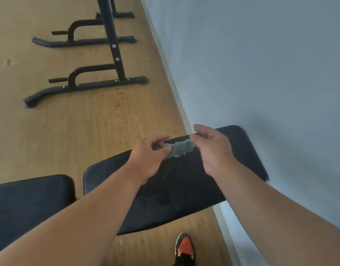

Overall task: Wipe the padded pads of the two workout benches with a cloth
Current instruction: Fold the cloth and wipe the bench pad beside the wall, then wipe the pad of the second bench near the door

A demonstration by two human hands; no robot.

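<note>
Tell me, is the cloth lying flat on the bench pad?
No, the cloth is bunched up, held between the left hand and right hand above the bench pad.

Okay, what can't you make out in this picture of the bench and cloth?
Head view:
- crumpled grey-green cloth: both ends hidden by the left hand and right hand.
- long black padded bench pad: frame hidden beneath it.
- second black pad: cut off by the left edge.

A light wood-grain floor [73,131] runs up to a plain pale blue-grey wall [261,64] on the right, with a pale skirting strip [225,223] along the join. At the upper left, a black tubular steel frame [115,54] stands on the floor, apparently exercise equipment. Light is soft and even.
</note>
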